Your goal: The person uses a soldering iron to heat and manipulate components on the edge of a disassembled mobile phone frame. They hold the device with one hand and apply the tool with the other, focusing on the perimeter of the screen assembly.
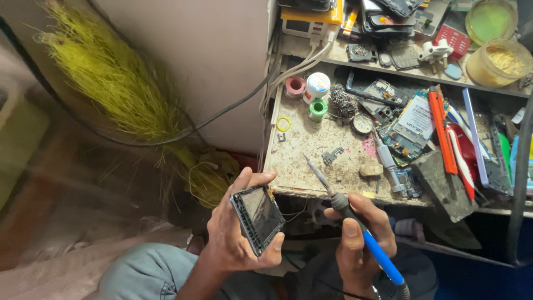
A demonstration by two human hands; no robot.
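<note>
My left hand grips a small dark device with a screen and a grey frame, held tilted below the front edge of the workbench. My right hand is closed around a soldering iron with a blue handle. Its metal tip points up and left over the bench's worn surface, a little to the right of the device. The two hands are close together but apart.
The bench holds solder spools, a wire-wool ball, circuit boards, red and orange tools and a dark block. A shelf above carries phone parts and yellow jars. A yellow-green broom leans at left, with cables along the wall.
</note>
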